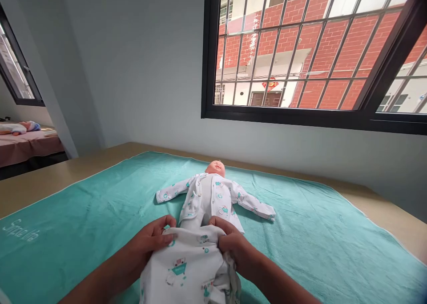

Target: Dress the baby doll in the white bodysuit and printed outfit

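Note:
A baby doll (pixel 216 168) lies on its back with its head toward the wall. It wears a white printed jacket (pixel 222 198), open at the front, the sleeves spread to both sides. Nearer to me is a pair of white printed baby pants (pixel 187 264). My left hand (pixel 155 239) pinches the top edge of the pants at the left, and my right hand (pixel 233 242) grips the same edge at the right. The pants hide the doll's lower body, so I cannot tell whether its legs are inside.
A turquoise cloth (pixel 100 215) covers most of the wooden table (pixel 120 150). Behind stands a grey wall (pixel 143 73) with a barred, black-framed window (pixel 283 113). At the far left is a pink-covered bed (pixel 30 148) with cloth items on it.

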Demonstrator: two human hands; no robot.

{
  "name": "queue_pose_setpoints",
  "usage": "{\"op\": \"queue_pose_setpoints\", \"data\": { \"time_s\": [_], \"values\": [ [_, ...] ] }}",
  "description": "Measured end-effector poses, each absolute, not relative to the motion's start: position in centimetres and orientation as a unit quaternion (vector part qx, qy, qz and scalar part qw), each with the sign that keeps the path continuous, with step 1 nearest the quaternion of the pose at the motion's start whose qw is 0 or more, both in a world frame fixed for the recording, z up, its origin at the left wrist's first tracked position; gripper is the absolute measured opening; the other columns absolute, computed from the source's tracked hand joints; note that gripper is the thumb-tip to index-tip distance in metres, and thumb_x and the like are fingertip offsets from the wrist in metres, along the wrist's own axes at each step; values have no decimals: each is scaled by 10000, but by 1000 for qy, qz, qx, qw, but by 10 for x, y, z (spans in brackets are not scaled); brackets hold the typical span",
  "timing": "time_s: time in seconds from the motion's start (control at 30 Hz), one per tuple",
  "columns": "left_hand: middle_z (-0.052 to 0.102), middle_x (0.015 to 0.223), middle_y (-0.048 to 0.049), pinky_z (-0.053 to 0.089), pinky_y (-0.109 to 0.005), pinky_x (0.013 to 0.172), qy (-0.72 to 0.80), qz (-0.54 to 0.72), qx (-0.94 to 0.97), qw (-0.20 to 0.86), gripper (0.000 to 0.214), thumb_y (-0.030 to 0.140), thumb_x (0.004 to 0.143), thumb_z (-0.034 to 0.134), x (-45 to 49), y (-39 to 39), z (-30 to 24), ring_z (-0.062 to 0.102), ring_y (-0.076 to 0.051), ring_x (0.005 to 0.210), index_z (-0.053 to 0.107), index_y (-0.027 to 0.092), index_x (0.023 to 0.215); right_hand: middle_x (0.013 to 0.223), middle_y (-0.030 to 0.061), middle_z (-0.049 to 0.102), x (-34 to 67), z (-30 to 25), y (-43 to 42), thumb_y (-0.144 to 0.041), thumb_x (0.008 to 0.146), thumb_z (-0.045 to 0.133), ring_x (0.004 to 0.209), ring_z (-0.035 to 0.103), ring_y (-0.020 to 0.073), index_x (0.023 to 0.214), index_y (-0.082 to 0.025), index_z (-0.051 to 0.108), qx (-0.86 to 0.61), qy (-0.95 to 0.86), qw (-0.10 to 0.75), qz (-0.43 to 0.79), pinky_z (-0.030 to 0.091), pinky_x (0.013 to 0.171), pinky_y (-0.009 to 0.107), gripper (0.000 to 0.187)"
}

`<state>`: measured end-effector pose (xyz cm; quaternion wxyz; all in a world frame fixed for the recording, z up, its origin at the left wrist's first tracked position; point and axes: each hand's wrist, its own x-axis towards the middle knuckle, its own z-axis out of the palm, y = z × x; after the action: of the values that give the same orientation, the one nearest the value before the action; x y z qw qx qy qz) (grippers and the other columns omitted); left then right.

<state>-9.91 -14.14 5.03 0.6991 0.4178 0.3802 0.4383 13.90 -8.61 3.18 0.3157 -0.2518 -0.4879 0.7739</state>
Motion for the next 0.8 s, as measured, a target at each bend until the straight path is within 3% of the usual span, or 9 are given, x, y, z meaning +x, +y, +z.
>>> {"op": "queue_pose_setpoints", "data": {
  "time_s": [0.13, 0.2, 0.3, 0.4, 0.57, 0.7, 0.8],
  "values": [
    [678, 737, 6, 467, -214, 568, 388, 447, 427, 684, 372, 386, 780, 755, -93, -138, 52, 639, -134, 627, 452, 209, 905, 872, 20, 640, 139, 52, -80, -375, 733, 702, 752, 569, 133, 1014, -157, 659, -254, -583, 222, 739, 424, 650, 217, 358],
    [688, 738, 3, 471, -213, 561, 397, 462, 426, 669, 369, 413, 797, 735, -85, -137, 54, 640, -135, 625, 450, 212, 919, 904, 27, 667, 132, 66, -74, -467, 684, 778, 793, 586, 159, 1000, -172, 693, -274, -681, 132, 667, 439, 681, 241, 441],
    [686, 722, 14, 471, -218, 561, 413, 483, 427, 644, 384, 447, 794, 728, -76, -135, 57, 625, -134, 611, 453, 218, 933, 854, 2, 690, 114, 78, -61, -413, 560, 867, 760, 593, 163, 903, -199, 734, -304, -760, 29, 573, 448, 693, 255, 426],
    [676, 709, 21, 470, -227, 566, 425, 497, 429, 623, 407, 479, 784, 724, -75, -127, 60, 611, -134, 598, 461, 220, 955, 827, -5, 690, 98, 66, -51, -322, 525, 868, 753, 603, 164, 875, -195, 744, -286, -711, 41, 641, 479, 727, 277, 393],
    [654, 730, 31, 433, -203, 563, 417, 453, 499, 610, 363, 425, 750, 740, -92, -96, 61, 587, -122, 618, 523, 204, 939, 726, 11, 681, 91, 30, -45, -156, 471, 804, 671, 601, 157, 882, -125, 735, -233, -537, 170, 793, 485, 742, 313, 418],
    [704, 875, 27, 497, -263, 748, 423, 291, 607, 606, 492, 243, 522, 843, -107, -79, 52, 631, -207, 850, 641, 208, 970, 707, 3, 667, 92, 18, -45, -142, 508, 753, 670, 577, 123, 827, -111, 740, -232, -492, 208, 813, 442, 728, 247, 321],
    [729, 907, -2, 505, -350, 862, 447, 266, 610, 598, 545, 237, 508, 839, -119, -81, 35, 639, -308, 980, 690, 233, 1032, 762, -9, 672, 89, 10, -40, -161, 530, 796, 702, 562, 98, 851, -123, 750, -238, -519, 197, 797, 414, 745, 218, 327]
  ]
}}
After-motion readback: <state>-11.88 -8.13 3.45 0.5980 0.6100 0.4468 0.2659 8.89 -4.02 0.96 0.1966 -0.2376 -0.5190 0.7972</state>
